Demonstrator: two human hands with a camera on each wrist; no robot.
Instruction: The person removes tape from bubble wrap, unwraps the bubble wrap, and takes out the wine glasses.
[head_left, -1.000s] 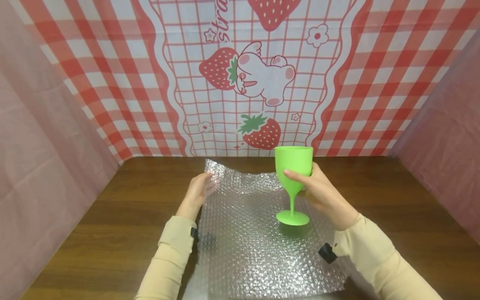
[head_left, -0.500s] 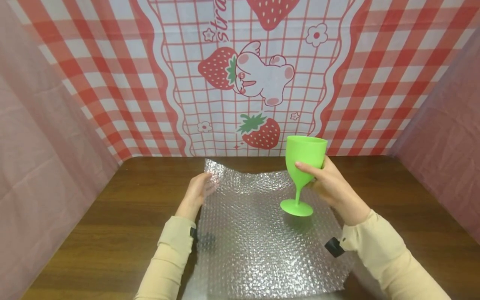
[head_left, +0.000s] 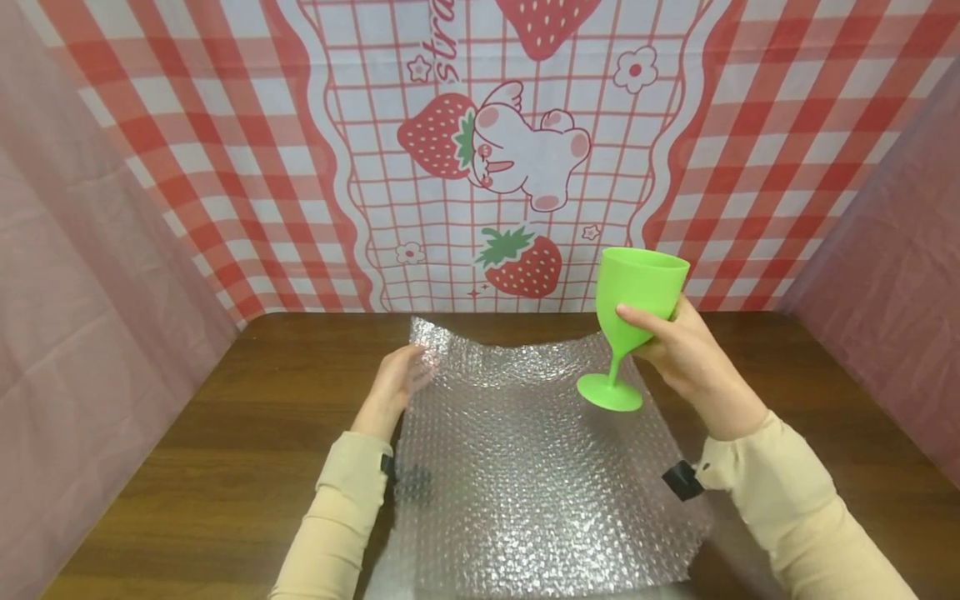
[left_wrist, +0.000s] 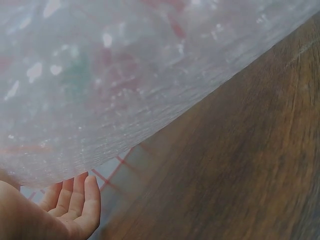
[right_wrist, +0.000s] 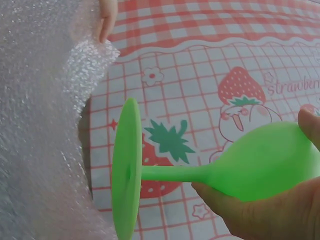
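Note:
A bright green plastic goblet is held upright, slightly tilted, above the right back part of a clear bubble wrap sheet. My right hand grips its bowl, thumb across the front; in the right wrist view, the goblet's stem and round base stick out past the hand. At the sheet's left back corner, my left hand holds the edge, with part of the hand showing through the plastic. In the left wrist view, several fingers of that hand show below the sheet, while its thumb is mostly hidden.
A brown wooden table lies under everything. Behind it hangs a red-and-white checked strawberry cloth. Pink curtains close off both sides. Each wrist wears a small black camera below a cream sleeve.
My right hand has lifted the goblet up and to the right, away from the middle of the bubble wrap, tilting it a little. The left hand and the sheet stay nearly still.

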